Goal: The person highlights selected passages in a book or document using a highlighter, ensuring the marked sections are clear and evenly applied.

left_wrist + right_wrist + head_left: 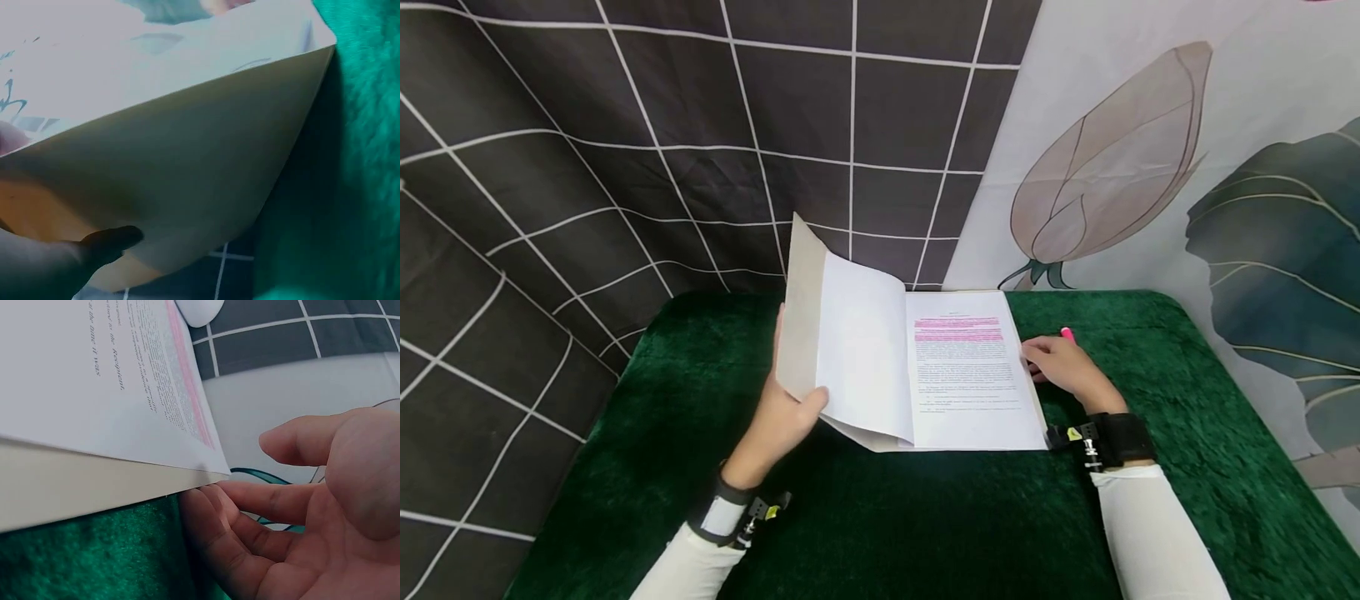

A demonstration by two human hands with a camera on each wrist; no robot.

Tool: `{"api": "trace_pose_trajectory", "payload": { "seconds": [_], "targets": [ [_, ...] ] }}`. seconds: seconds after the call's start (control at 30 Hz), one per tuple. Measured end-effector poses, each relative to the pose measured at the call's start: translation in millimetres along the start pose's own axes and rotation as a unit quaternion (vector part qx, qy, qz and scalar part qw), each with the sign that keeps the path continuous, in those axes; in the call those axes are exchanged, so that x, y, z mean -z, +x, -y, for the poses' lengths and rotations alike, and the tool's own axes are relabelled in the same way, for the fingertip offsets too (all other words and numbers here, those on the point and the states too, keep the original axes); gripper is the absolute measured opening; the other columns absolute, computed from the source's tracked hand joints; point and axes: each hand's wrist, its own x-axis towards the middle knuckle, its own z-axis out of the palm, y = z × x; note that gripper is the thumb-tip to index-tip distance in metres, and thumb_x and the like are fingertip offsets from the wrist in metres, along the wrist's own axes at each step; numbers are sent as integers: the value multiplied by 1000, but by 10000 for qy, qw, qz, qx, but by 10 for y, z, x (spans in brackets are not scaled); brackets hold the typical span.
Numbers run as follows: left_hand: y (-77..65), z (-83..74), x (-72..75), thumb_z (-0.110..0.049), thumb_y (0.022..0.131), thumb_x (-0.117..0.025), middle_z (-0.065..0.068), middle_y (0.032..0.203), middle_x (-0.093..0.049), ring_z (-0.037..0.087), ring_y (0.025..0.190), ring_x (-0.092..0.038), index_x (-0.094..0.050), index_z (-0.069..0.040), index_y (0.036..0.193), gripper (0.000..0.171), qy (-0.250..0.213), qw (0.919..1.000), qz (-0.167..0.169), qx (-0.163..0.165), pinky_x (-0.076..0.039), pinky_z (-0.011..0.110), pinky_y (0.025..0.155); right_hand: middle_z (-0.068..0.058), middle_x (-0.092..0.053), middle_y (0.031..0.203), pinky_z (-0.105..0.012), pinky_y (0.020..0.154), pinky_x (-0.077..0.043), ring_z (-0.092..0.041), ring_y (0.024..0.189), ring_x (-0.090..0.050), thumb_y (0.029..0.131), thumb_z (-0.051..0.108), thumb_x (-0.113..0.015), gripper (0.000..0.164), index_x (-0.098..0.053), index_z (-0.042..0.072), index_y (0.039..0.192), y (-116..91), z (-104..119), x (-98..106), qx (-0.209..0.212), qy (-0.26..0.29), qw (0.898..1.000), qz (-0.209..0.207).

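Note:
A beige paper folder [802, 317] lies spread, its left cover tilted up. Inside, a blank white page [861, 350] leans left with the cover. To its right is a printed page [966, 375] with pink highlighted lines near the top. My left hand [786, 412] grips the raised cover at its lower left edge, thumb on the inner side. In the left wrist view, fingers [112, 244] press the cover's outer face. My right hand [1063, 364] is at the folder's right edge. The right wrist view has its fingertips [200, 509] just beneath that edge, the thumb raised apart.
A pink marker [1067, 335], partly hidden, lies just beyond the right hand. Green plush cloth [925, 525] covers the table. Behind stand a dark grid-patterned curtain [797, 92] and a pale curtain [1090, 75] printed with a flower bud and leaves.

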Motion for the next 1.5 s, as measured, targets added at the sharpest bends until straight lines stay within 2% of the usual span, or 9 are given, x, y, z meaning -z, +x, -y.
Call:
{"api": "trace_pose_trajectory", "payload": {
  "seconds": [0.1, 0.2, 0.43, 0.6, 0.73, 0.87, 1.2, 1.33, 1.5],
  "targets": [
    [-1, -71, -122, 25, 67, -54, 28, 152, -26, 43, 131, -36, -7, -4, 154, 103, 24, 10000, -10, -93, -23, 67, 109, -30, -56, 130, -49, 88, -55, -35, 104, -62, 105, 30, -38, 50, -46, -8, 137, 4, -4, 6, -41, 13, 10000, 1],
    [2, -121, -227, 24, 65, -54, 34, 142, -33, 47, 123, -41, -11, 3, 150, 98, 57, 9997, -66, -238, -27, 67, 106, -30, -56, 130, -49, 88, -55, -35, 104, -62, 105, 29, -38, 50, -46, -7, 138, 13, -15, 10, -60, -3, 10000, 32],
    [77, -163, -403, 25, 64, -54, 18, 161, -9, 47, 131, -30, 3, -4, 155, 112, -107, 9981, -3, -604, -20, 68, 109, -30, -57, 130, -49, 88, -55, -34, 103, -63, 105, 29, -39, 50, -46, -7, 138, 37, -40, 4, -69, -51, 9999, 52],
    [60, -102, -488, 22, 63, -54, 21, 162, -2, 44, 138, -23, 4, 0, 154, 111, 400, 9960, 194, -776, -19, 67, 109, -30, -57, 130, -49, 87, -56, -34, 103, -63, 105, 28, -40, 49, -46, -8, 138, 53, -53, -3, -22, -28, 10000, 55],
    [61, 27, -576, 19, 68, -53, 15, 165, -1, 33, 146, -17, 2, -5, 156, 107, 1031, 9915, 187, -769, -22, 60, 113, -30, -57, 130, -49, 88, -55, -35, 104, -63, 105, 29, -41, 49, -46, -7, 138, 56, -60, 1, -6, -44, 10000, 49],
    [86, 93, -674, 15, 72, -53, 13, 165, -3, 26, 148, -14, -2, -9, 157, 102, 1235, 9878, 167, -937, -23, 55, 115, -31, -57, 129, -50, 88, -55, -35, 103, -63, 105, 28, -41, 49, -46, -8, 138, 44, -61, 6, 10, -49, 10000, 57],
    [140, 32, -954, 14, 73, -52, 17, 164, -3, 28, 148, -12, -4, -6, 156, 98, 1305, 9833, 198, -1251, -25, 51, 114, -32, -57, 129, -49, 87, -56, -35, 103, -63, 105, 26, -40, 49, -46, -10, 137, 40, -87, 13, 87, -8, 9999, 91],
    [161, -5, -1097, 15, 73, -54, 20, 163, -3, 30, 148, -10, -5, -3, 156, 98, 1500, 9784, 269, -1394, -26, 53, 113, -33, -57, 129, -48, 87, -56, -35, 103, -63, 105, 27, -39, 50, -45, -12, 137, 40, -95, 28, 118, -15, 9999, 102],
    [180, -23, -1273, 16, 73, -54, 21, 163, -1, 35, 148, -4, -5, -1, 155, 96, 1713, 9733, 476, -1449, -20, 57, 115, -33, -58, 127, -48, 86, -57, -34, 103, -64, 105, 24, -38, 49, -44, -13, 137, 41, -84, 26, 148, -9, 9998, 129]
  ]
}}
